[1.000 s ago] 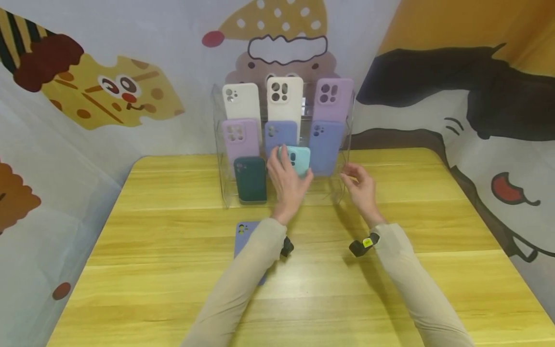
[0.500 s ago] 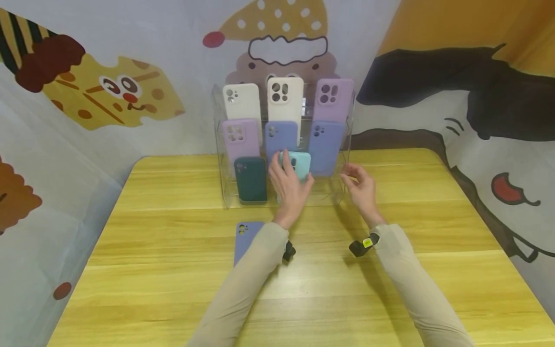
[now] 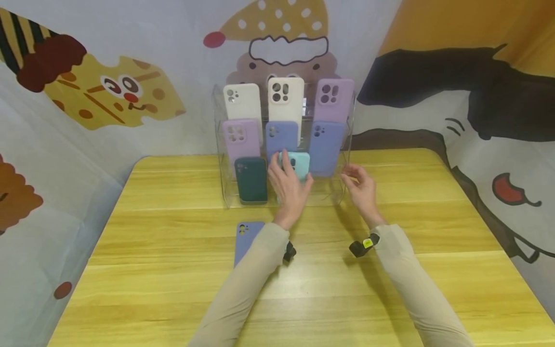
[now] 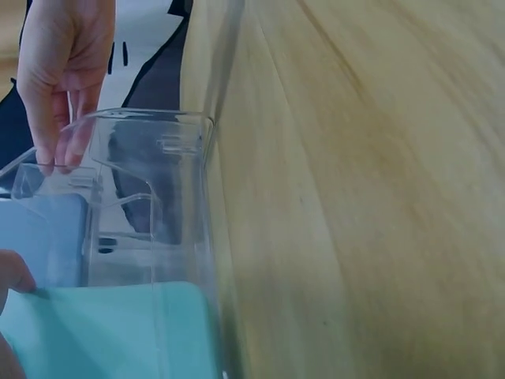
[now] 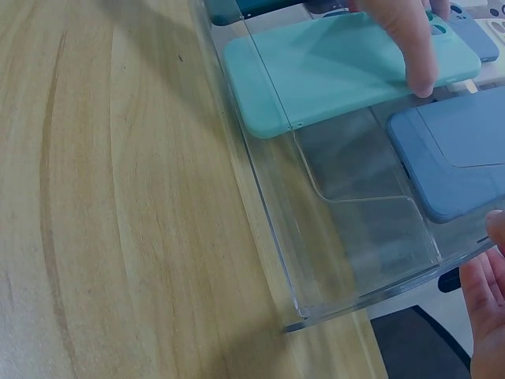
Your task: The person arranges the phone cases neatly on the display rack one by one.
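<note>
My left hand (image 3: pixel 288 190) grips a mint phone case (image 3: pixel 302 165) at its edges, thumb on the right edge and fingers over the left side. The case leans in the lowest tier of a clear acrylic display stand (image 5: pixel 371 249), behind its front lip. With thumb and fingers, my right hand (image 3: pixel 362 189) pinches the stand's right side panel near the front. To the left of the mint case stands a dark green phone case (image 3: pixel 251 182). Close behind are a blue case (image 3: pixel 282 134) and another blue case (image 3: pixel 326 147), upright in the middle tier.
A lilac case (image 3: pixel 240 137) shares the middle tier. In the back tier stand a white case (image 3: pixel 243 101), a cream case (image 3: pixel 292 108) and a purple case (image 3: pixel 336 103). A periwinkle case (image 3: pixel 246 238) lies on the wooden table (image 3: pixel 151 270), partly under the left sleeve.
My left hand has lowered the mint case slightly into the front tier, then stays still. The right hand keeps its place on the stand.
</note>
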The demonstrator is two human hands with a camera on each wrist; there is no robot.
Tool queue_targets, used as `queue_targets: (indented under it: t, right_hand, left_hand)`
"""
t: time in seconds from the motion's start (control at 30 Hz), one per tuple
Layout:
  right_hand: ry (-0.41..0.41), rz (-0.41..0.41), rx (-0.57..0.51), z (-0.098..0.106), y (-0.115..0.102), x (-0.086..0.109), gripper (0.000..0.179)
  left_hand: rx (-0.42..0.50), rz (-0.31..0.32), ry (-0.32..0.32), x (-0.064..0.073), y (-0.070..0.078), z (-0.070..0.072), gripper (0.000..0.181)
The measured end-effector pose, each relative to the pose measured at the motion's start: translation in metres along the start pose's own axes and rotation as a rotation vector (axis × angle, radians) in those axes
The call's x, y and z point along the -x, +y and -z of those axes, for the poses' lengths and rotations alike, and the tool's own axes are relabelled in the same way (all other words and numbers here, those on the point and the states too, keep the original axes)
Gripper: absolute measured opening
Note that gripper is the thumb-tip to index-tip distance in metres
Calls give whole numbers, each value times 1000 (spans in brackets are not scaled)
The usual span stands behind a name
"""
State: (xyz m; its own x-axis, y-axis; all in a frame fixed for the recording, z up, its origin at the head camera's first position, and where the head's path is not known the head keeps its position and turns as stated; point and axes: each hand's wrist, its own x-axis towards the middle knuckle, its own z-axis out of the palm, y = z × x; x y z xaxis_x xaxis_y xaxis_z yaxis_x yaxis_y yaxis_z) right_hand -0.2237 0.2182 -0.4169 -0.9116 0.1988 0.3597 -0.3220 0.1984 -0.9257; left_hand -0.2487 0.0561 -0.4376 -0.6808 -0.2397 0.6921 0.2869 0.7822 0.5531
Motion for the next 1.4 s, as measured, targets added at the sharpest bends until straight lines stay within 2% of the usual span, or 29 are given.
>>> queue_targets:
  t: [0.13,0.37,0.57,0.63,0.9,0.97,1.2,1.4]
  right_hand:
    - [1,11,1,-1,0,0,28]
    - [10,16,6,-1,1,0,28]
    - [18,10,10,-1,0,0,28]
    - [16,16,15,-1,1,0,27]
    - [32,26,23,2,28,-7,27]
    - [32,33,27,2,27,-7,26]
    - [10,28,25,1,3,-1,27]
    - [11,19,23,2,15,-3,28]
  left_hand:
    - [-27,14,8,1,3,2,86]
    - [-20,14,-73,0,5,16,89]
    - [33,-29,-135,0,1,36,88]
    - [30,-34,-173,1,-1,43,88]
    - [-3,-22,-366,7,-20,73,92]
    - [-18,-21,-411,9,-26,80,93]
    - [-107,-11,-570,20,-53,103,91]
    - [-148,58,-705,29,-71,121,94]
